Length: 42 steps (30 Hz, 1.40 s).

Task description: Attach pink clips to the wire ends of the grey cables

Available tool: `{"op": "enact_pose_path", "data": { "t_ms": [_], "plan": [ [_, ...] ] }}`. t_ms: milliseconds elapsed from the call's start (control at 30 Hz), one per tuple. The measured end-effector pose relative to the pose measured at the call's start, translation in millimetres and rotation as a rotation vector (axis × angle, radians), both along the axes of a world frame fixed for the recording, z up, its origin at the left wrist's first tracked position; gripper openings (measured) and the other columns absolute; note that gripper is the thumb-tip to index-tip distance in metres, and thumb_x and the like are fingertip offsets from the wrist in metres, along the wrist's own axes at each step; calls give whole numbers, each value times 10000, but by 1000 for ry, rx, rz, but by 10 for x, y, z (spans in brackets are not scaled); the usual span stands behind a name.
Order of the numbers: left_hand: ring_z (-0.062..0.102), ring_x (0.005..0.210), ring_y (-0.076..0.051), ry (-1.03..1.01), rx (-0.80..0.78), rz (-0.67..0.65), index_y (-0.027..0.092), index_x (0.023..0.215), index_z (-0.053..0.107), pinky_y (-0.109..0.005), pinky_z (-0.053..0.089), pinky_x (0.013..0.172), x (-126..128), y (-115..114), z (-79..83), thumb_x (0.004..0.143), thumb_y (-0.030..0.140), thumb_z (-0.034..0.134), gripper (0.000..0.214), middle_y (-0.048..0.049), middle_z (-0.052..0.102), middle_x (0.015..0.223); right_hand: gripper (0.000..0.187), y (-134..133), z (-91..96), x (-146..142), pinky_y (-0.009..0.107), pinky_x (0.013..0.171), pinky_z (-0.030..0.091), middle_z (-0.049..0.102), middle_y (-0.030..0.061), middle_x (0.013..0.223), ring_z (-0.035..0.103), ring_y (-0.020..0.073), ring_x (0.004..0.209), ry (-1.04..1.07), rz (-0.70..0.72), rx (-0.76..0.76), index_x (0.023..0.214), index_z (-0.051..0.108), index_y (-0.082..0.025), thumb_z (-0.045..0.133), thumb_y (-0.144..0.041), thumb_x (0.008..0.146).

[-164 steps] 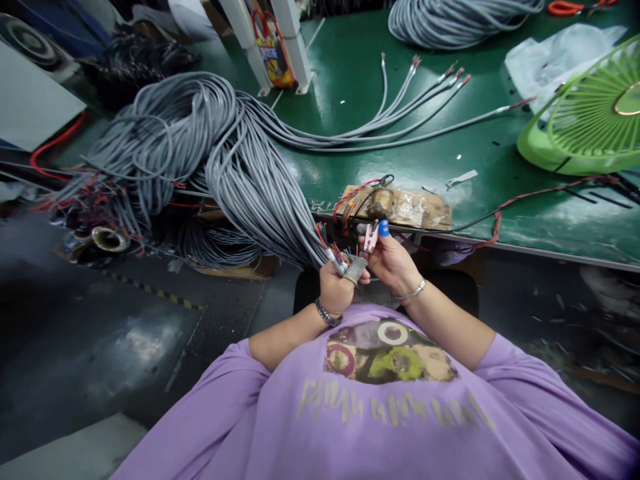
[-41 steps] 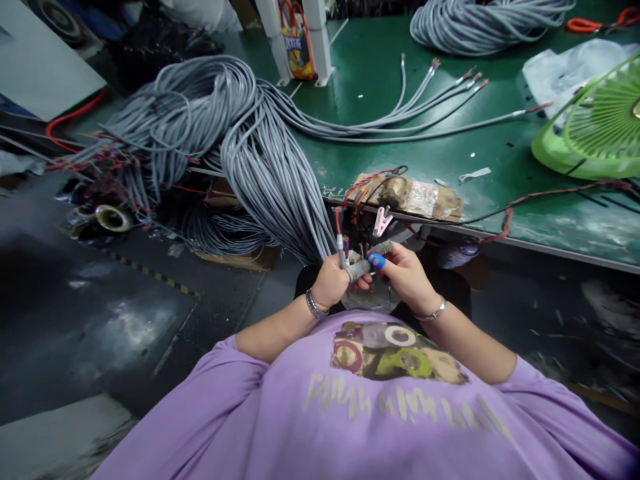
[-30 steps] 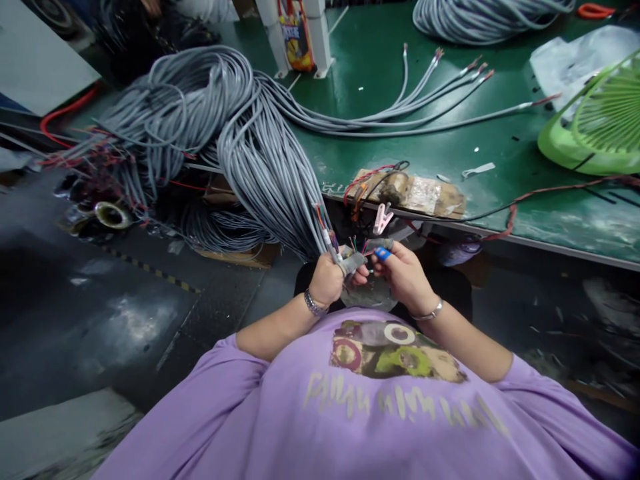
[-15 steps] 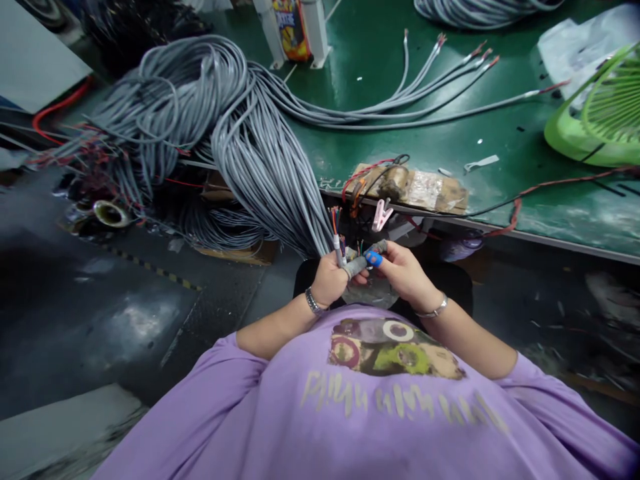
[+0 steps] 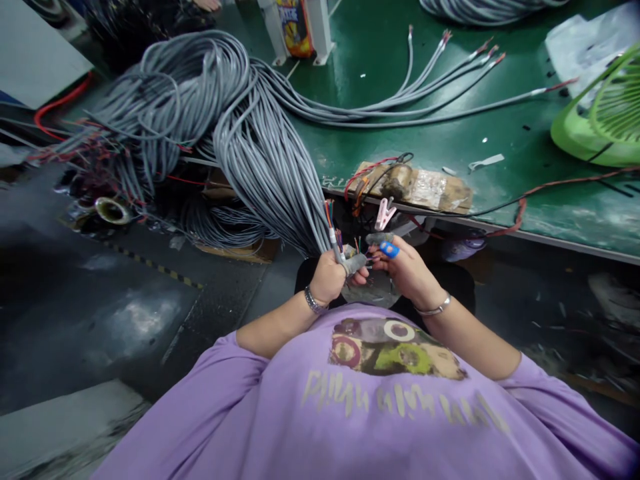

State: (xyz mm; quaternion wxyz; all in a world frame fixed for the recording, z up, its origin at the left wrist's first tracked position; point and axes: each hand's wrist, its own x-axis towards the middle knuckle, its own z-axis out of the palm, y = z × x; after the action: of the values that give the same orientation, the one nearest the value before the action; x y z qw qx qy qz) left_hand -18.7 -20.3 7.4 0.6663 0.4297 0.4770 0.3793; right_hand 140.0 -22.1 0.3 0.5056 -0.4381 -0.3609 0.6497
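Gray cable end [image 5: 334, 241] is gripped in left hand [image 5: 327, 280]; thin cores [image 5: 361, 248] are pinched by right hand [image 5: 407, 270]. Risk: cores could be snapped or mixed w/ neighbors if tugged hard.

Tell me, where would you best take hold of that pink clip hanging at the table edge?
Probably by the two splayed handle ends of the pink clip, coming from above right: they point up and apart, while its closed tip points down toward the hands.
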Motion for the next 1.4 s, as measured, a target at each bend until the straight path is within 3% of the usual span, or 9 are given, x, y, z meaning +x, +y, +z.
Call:
{"op": "enact_pose_path", "data": {
  "t_ms": [67,200,400,567,767,967,1167,1300,1400],
  "plan": [
    [627,469,-128,38,2,-25,135,698,596,-204,483,440,0,-11,2,669,467,773,377,-33,672,601,285,10,45,-19,250,565,442,621,-6,717,543,118,623,-73,75,71,827,640,-197,760,-427,712],
    [631,471,-130,89,17,-62,140,681,582,-194,463,427,6,-25,10,674,453,764,361,-36,672,598,316,13,99,-75,250,509,403,574,-30,598,489,107,536,-144,82,100,722,577,-194,793,-419,672],
    [637,496,-132,73,40,-59,132,692,616,-211,489,470,4,-12,6,696,509,747,399,-55,687,614,277,-44,65,-89,236,470,365,558,-38,573,461,92,492,-79,-10,55,697,553,-202,746,-399,723],
    [613,479,-108,62,68,-135,127,644,627,-189,452,453,-26,25,-21,757,544,689,437,-55,674,598,195,-53,32,-47,239,504,386,591,-31,614,494,98,525,24,35,22,761,597,-198,740,-328,736],
    [565,424,-89,38,22,-166,130,628,613,-189,435,431,-33,44,10,719,523,730,419,-35,651,558,225,1,79,34,246,539,409,627,-12,688,519,104,573,8,148,54,877,664,-197,746,-371,760],
    [528,387,-82,22,-22,-169,136,594,579,-194,410,395,-73,71,89,689,510,744,420,-21,621,527,323,64,-41,152,233,569,436,628,-5,711,504,88,578,143,4,-75,749,645,-176,766,-473,702],
    [448,310,-71,-58,-121,-297,149,624,546,-178,314,316,-105,222,174,606,513,786,437,5,571,448,444,273,-45,209,220,497,406,628,7,711,489,87,532,202,58,-227,805,649,-174,721,-600,704],
    [404,270,-73,-126,-175,-362,159,610,517,-176,264,288,-54,360,216,564,476,796,425,15,524,387,455,409,92,192,201,451,319,594,-17,700,430,70,508,217,136,-147,842,641,-183,776,-579,661],
    [397,259,-80,-187,-197,-403,163,601,511,-178,262,284,-5,450,211,561,460,781,403,13,503,362,434,447,100,162,210,445,266,547,-34,636,360,60,486,123,28,-19,760,613,-181,797,-560,655]
  ]
}}
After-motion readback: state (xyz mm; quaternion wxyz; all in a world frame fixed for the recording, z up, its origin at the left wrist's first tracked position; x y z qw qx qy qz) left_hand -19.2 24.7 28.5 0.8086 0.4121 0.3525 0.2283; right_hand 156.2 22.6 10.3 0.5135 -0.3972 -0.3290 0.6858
